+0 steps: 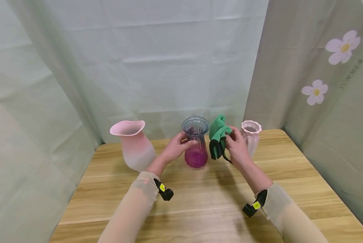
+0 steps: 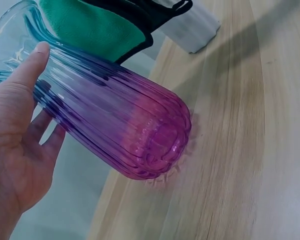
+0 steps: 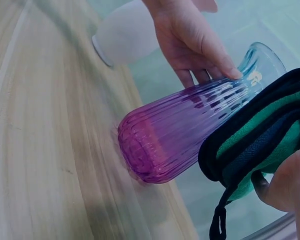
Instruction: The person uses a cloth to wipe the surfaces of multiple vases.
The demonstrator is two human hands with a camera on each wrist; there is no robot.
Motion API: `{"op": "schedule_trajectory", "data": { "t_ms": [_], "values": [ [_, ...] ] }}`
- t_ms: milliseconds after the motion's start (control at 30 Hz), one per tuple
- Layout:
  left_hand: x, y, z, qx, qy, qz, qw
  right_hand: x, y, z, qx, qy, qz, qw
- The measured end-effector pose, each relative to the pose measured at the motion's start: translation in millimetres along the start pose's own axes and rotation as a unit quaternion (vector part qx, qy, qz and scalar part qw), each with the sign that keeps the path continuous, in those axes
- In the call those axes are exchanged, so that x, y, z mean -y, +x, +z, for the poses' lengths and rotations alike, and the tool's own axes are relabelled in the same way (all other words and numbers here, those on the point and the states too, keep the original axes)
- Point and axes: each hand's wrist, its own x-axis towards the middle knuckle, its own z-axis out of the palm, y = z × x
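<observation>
A ribbed glass vase (image 1: 196,148), blue at its flared mouth and purple-pink toward the base, stands upright on the table between both hands. My left hand (image 1: 176,146) grips it from the left below the rim, the thumb (image 2: 35,65) across the near side and the fingers behind. In my right hand (image 1: 237,145) is a bunched green cloth (image 1: 219,130) with black edging and a hanging loop (image 3: 219,220), pinched between thumb and fingers. The cloth hangs close beside the vase's right side and overlaps it in the right wrist view.
To the left stands a pink-and-white vase (image 1: 137,150) with a wide wavy mouth. A smaller pale pink vase (image 1: 252,135) with a scalloped rim is just behind my right hand. Behind the wooden table (image 1: 199,209) hangs a pale curtain (image 1: 169,67).
</observation>
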Motion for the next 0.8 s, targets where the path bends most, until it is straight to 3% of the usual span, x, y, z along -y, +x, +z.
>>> {"op": "schedule_trajectory", "data": {
  "t_ms": [233,333,433,633,733,800],
  "values": [
    [-5.7,-5.4,-0.5,-0.016,0.003,-0.005,0.9999,-2,-2.4,-1,0.007,0.008,-0.006,0.9999],
    [-14.6,-13.0,-2.0,-0.047,0.01,-0.004,0.9989,-2,-2.7,-2,0.009,0.009,-0.006,0.9999],
    [-27.7,-25.3,-3.3,-0.093,0.018,0.016,0.9954,-1,-3.2,-3,0.009,0.008,-0.008,0.9999],
    [-58.8,-61.3,-5.8,-0.161,0.058,0.121,0.9778,1,-4.8,-3,0.013,0.005,-0.009,0.9999],
    [-78.2,-84.0,-9.8,-0.173,0.079,0.2,0.9613,1,-5.9,-4,0.014,0.0,-0.006,0.9999],
    [-90.6,-99.0,-15.0,-0.179,0.086,0.258,0.9456,2,-6.3,-5,0.015,-0.001,-0.004,0.9999]
  ]
}}
